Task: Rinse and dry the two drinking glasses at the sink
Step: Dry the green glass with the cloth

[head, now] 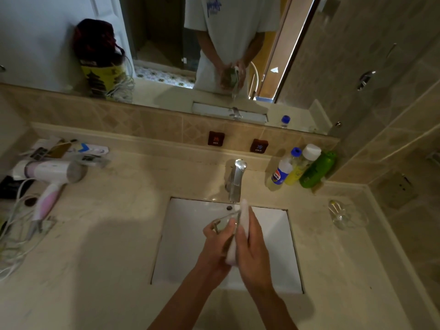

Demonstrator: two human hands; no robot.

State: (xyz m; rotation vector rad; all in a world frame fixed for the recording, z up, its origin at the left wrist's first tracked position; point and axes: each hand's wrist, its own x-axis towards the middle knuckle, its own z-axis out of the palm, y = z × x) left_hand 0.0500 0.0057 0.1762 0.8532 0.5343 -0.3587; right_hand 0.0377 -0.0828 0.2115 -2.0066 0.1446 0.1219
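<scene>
I see both hands over the white sink [190, 246] at lower centre of the frame. My left hand [214, 248] curls its fingers round a clear glass [223, 223], tilted, its rim toward the faucet [237, 179]. My right hand [252, 248] grips a white cloth [244, 210] pressed against the glass's right side. The second glass [338, 213] stands on the tabletop [107, 234] at right of the frame, well apart from both hands, below the bottles [302, 170].
</scene>
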